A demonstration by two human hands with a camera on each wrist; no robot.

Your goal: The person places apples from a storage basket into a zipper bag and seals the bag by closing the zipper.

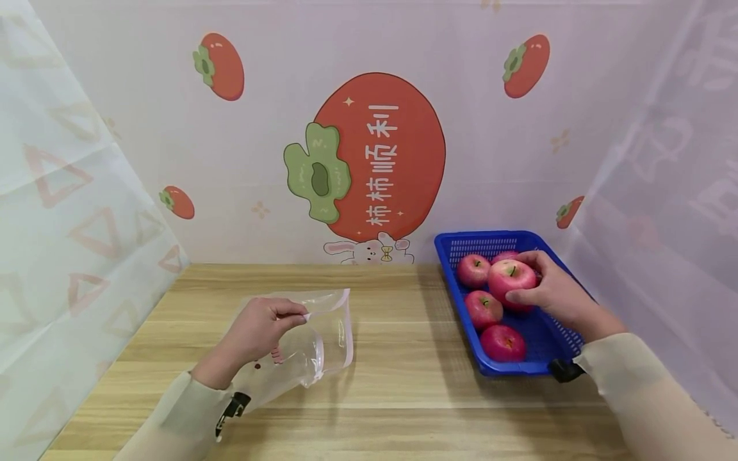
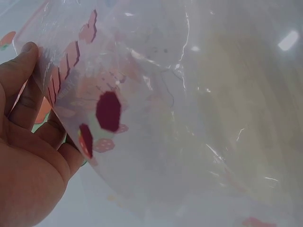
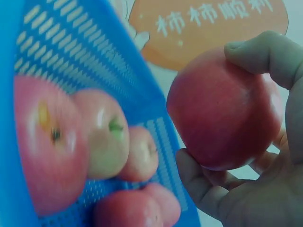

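Note:
My right hand (image 1: 550, 291) grips a red apple (image 1: 510, 282) above the blue plastic basket (image 1: 455, 307). In the right wrist view the fingers and thumb curl round that apple (image 3: 222, 113), which is lifted over the others. Several more apples (image 1: 503, 343) lie in the basket, some partly hidden behind the hand. On the left, my left hand (image 1: 259, 330) pinches the edge of a clear plastic bag (image 1: 294, 352) with a pink rim. The bag's mouth faces right and stands partly open. Red printed marks show on its film (image 2: 142, 118) in the left wrist view.
A wood-grain table (image 1: 392, 397) lies under everything, with the basket at its right side. Behind it hangs a white cloth (image 1: 473, 160) printed with persimmons and a rabbit. Pale cloth panels (image 1: 69, 211) close off both sides.

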